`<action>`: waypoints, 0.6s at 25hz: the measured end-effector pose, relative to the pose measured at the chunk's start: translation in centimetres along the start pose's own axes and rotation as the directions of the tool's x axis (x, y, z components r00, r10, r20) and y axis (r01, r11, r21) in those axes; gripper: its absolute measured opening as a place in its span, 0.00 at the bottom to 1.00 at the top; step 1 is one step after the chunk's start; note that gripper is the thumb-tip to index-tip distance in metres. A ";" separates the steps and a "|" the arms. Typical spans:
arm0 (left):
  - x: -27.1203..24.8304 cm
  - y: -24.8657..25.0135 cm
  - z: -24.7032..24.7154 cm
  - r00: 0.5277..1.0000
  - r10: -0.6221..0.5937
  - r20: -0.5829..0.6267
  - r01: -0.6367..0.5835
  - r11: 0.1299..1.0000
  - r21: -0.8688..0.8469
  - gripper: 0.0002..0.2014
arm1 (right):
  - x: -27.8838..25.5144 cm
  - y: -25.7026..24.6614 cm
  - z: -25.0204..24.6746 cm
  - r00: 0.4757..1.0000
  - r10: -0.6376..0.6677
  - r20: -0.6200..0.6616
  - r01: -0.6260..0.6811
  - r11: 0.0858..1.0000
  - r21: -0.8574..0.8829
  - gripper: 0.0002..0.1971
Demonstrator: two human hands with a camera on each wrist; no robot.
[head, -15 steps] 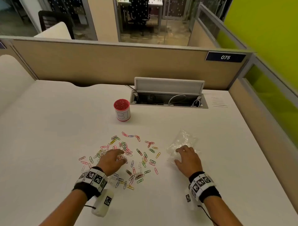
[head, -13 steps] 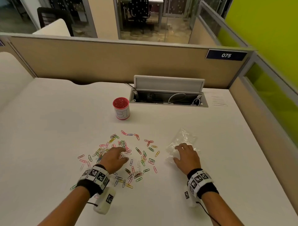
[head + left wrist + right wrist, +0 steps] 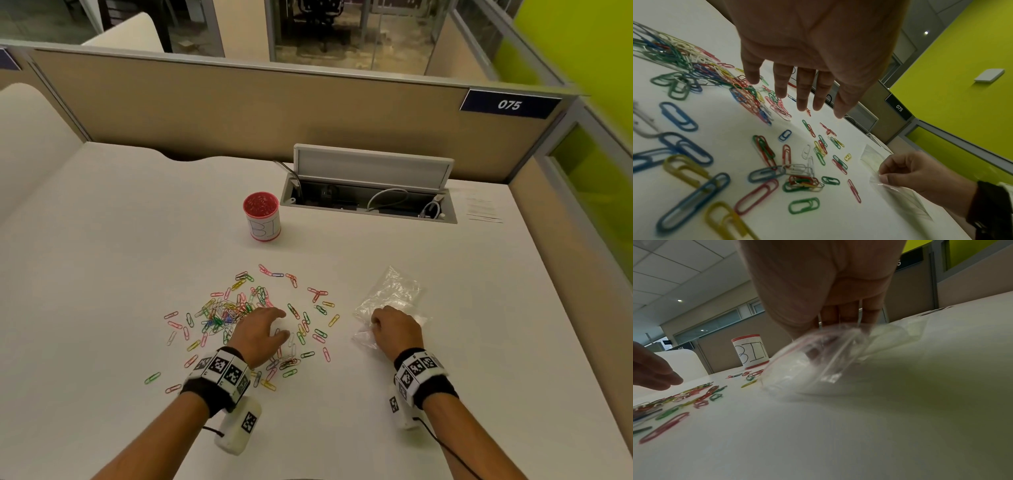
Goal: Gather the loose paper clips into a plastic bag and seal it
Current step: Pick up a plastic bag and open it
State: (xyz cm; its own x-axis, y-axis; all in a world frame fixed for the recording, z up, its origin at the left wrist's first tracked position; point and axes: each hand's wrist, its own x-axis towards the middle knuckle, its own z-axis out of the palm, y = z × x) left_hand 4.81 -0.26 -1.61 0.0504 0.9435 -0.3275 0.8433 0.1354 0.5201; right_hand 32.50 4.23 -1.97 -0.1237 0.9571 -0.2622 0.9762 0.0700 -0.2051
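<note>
Here, clips [image 3: 260,318] under left hand [image 3: 262,334], bag [image 3: 390,298] pinched right [image 3: 397,330]

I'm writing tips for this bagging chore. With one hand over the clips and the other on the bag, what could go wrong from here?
The paper clips lie widely scattered; a sweep by the open left hand may miss outliers. The right hand pinches only one edge of the limp plastic bag, so its mouth may sag shut during loading.
</note>
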 end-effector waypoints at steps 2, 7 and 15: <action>-0.2 0.2 0.3 1.000 -0.003 -0.012 0.003 1.000 -0.013 0.21 | 0.2 0.2 -0.2 1.000 0.005 0.010 -0.005 1.000 0.024 0.09; -0.6 1.0 1.0 0.999 0.011 -0.031 -0.012 0.999 -0.031 0.20 | -0.4 0.5 -0.5 0.999 -0.021 0.035 0.018 0.994 0.107 0.08; -1.3 2.2 2.1 1.000 -0.003 -0.025 0.001 0.998 -0.063 0.23 | -2.7 1.1 -0.4 0.990 -0.123 0.067 0.124 0.992 0.000 0.16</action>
State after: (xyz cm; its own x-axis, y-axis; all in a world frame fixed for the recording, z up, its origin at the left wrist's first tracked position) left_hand 7.71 -1.79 -1.75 0.0347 0.9503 -0.3095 0.8081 0.1556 0.5682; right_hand 34.02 1.79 -1.15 -0.2548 0.9202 -0.2973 0.9535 0.1879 -0.2356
